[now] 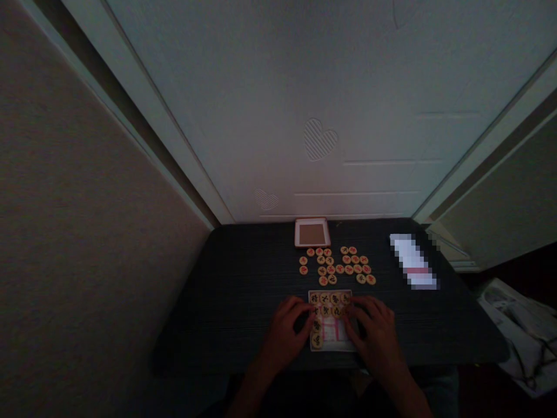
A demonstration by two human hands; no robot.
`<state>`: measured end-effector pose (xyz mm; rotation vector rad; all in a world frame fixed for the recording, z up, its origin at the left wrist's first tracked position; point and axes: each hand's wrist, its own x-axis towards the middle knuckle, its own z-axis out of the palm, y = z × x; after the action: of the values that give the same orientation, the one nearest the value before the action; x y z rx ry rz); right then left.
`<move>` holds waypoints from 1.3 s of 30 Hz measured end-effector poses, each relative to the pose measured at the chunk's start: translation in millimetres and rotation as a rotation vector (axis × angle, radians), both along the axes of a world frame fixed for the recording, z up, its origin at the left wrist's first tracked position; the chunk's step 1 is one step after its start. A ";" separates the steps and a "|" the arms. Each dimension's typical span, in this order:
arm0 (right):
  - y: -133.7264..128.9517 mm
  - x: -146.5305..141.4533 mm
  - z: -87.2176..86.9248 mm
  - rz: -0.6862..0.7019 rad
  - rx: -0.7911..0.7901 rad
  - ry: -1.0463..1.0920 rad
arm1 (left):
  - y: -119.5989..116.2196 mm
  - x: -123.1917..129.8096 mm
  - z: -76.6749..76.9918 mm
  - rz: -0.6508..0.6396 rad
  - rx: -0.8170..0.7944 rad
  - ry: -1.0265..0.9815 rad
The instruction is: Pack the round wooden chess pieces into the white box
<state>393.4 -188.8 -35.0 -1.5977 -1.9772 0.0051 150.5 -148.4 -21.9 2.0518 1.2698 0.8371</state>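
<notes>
A shallow white box lies on the dark table in front of me. Round wooden Chinese chess pieces with black characters fill its two far rows and run down its left side; pink lines show on its bare bottom. My left hand grips the box's left edge, thumb and fingers curled there. At the opposite side, the thumb and fingers of my right hand close around a Chinese chess piece at the right end of the second row, partly hidden by the fingertips.
Beyond the box, several loose pieces, mostly red-marked, are spread over the table. An open box lid rests near the white door. A phone with a lit, blurred screen lies at the right. White bags sit beyond the right edge.
</notes>
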 end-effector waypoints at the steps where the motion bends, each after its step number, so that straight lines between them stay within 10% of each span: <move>1: -0.1 1.6 -0.2 -0.007 0.005 0.004 | -0.1 -0.1 -0.5 0.002 0.000 0.002; 39: 4.9 20.7 -11.4 -0.037 -0.128 0.387 | 17.5 11.0 1.4 0.068 -0.133 -0.045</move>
<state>414.1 -183.8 -46.4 -1.5733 -1.6736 0.4033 161.5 -130.9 -20.5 1.8851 1.3404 0.8021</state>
